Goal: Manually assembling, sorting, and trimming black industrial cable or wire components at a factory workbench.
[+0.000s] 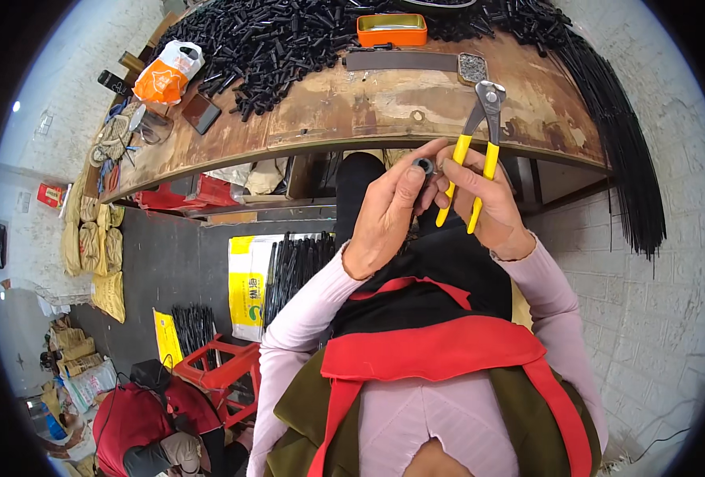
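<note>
My left hand (386, 208) pinches a small dark round part (424, 164) between thumb and fingers. Its end faces up and shows a hole; the rest of it is hidden in my fingers. A pair of end-cutting pincers (491, 149) with yellow handles rests in my right hand (499, 208), its dark jaws pointing up and away from me. The thumb and fingertips of that hand come close to the round part; whether they touch it I cannot tell. Both hands are just off the near edge of the wooden table (336, 111).
A big heap of black tubular parts (273, 48) covers the table's far side. Near it are an orange tin (392, 30), a flat dark strip (400, 61) and a small tray of metal bits (471, 68). Long black rods (619, 135) hang off the right. A co-worker (153, 425) sits lower left by a red stool (223, 370).
</note>
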The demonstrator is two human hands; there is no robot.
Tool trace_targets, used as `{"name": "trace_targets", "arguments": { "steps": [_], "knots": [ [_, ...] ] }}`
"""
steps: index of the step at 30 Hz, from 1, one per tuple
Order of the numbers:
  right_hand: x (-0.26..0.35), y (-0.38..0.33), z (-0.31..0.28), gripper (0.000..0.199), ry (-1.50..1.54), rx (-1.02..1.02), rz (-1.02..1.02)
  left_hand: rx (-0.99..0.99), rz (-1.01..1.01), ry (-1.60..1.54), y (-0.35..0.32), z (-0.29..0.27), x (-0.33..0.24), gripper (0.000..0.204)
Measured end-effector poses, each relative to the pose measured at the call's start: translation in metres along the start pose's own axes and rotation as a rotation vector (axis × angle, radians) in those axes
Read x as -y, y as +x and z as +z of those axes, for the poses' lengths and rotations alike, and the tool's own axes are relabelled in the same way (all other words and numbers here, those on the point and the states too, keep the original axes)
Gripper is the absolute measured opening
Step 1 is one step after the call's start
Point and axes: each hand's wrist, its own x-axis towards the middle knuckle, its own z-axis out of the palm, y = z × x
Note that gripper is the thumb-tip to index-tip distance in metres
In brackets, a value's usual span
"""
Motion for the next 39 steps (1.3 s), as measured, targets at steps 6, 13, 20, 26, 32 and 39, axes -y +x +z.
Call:
{"name": "trace_targets", "arguments": {
  "steps": [6,13,20,26,32,39],
  "knots": [
    [-0.004,0.001,0.001,0.020,-0.096,-0.033,-0.051,-0.027,0.020,-0.010,0.003,0.000,0.002,0.054],
    [-0.003,0.001,0.006,0.019,-0.192,-0.003,-0.116,-0.037,0.017,0.015,0.004,0.000,0.002,0.051],
    [0.002,0.003,0.003,0.009,-0.654,-0.022,-0.422,0.028,-0.008,0.032,0.007,-0.006,-0.003,0.051],
    [0.026,0.014,-0.002,0.012,-1.014,0.184,-0.563,0.127,-0.064,-0.094,0.009,-0.014,0.007,0.058],
    [0.025,-0.004,0.004,0.008,-0.830,0.006,-0.277,0.155,-0.064,-0.165,0.010,-0.020,0.010,0.057],
    [0.063,-0.046,0.006,0.017,-1.280,0.027,0.236,0.107,-0.018,-0.150,0.015,-0.039,0.004,0.056]
  ]
}}
